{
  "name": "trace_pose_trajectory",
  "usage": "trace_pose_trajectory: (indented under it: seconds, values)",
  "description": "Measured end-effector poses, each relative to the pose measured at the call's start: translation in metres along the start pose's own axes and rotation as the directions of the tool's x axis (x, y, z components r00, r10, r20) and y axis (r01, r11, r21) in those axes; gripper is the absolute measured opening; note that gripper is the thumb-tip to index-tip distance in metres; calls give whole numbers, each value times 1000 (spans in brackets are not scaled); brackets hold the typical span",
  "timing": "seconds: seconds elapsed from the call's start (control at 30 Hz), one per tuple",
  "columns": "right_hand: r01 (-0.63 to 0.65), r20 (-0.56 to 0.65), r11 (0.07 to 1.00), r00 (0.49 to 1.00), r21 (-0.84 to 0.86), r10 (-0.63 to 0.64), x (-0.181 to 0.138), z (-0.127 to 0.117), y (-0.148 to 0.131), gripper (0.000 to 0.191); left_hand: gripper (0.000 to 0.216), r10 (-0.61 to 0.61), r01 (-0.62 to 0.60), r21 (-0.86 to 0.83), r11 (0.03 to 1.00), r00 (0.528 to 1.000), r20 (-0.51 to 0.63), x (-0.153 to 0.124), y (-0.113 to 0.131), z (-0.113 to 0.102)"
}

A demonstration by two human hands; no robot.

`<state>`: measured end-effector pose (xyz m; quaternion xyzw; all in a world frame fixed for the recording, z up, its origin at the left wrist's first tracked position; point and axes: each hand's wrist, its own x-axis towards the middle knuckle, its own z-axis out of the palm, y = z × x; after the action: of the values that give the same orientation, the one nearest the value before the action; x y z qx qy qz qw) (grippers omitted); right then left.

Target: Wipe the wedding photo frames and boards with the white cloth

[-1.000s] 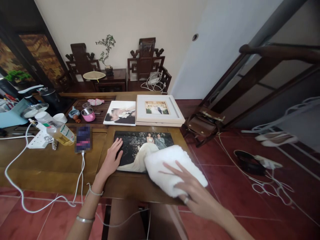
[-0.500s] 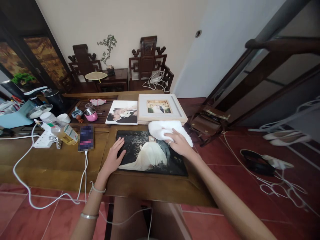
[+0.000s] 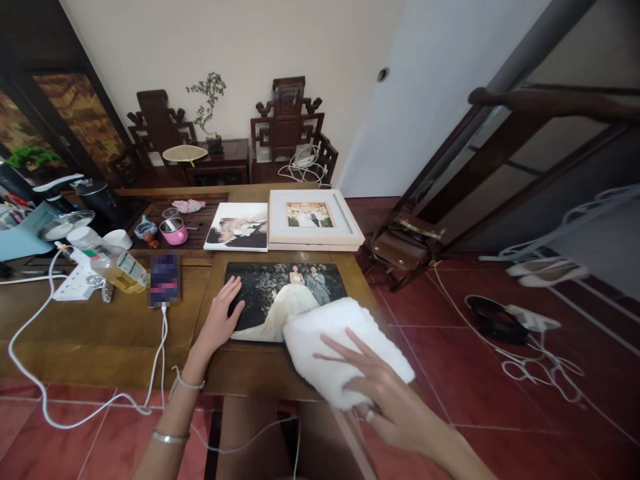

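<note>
A dark wedding photo panel [image 3: 260, 293] lies flat on the wooden table [image 3: 250, 370] in front of me. My left hand [image 3: 225, 313] rests on its left edge with the fingers stretched out. A fluffy white towel [image 3: 320, 340] covers the panel's lower right corner and hangs over the table's near edge. My right hand [image 3: 375, 387] grips the towel, two fingers spread across its top and the others bent around its near side. The towel hides the panel's lower right part.
Behind the panel lie a white photo album [image 3: 240, 227] and a framed photo [image 3: 325, 233]. To the left are a charging phone [image 3: 165, 280], a bottle [image 3: 123, 270], a power strip [image 3: 75, 283] and a pink cup [image 3: 173, 231]. A brown bag [image 3: 403, 247] hangs at the right.
My right hand has drawn the towel from the panel's upper right toward me, over its lower right corner, uncovering the couple in the picture. My left hand stays on the panel's left edge.
</note>
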<state>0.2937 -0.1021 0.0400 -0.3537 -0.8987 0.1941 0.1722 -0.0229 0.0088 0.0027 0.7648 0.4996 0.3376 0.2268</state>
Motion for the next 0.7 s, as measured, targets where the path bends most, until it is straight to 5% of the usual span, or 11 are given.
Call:
trace_pose_trajectory:
  seconds: [0.13,0.43,0.53,0.7]
  values:
    - [-75,-94,997,993,-31,72,18,-2,22,27,45,-4,4,2,1000,1000,16,-1,-1,-1]
    - [-203,-213,972,961,-117,176,121,-20,108,34,44,-18,18,-16,1000,1000,13,0,2,-2]
    - [-194,-211,971,964,-142,162,116,-16,100,35,44,-16,16,-29,999,1000,1,0,1,-1]
    - [-113,-164,984,982,-138,90,56,1,46,29,44,-12,12,-22,1000,1000,-3,0,-1,0]
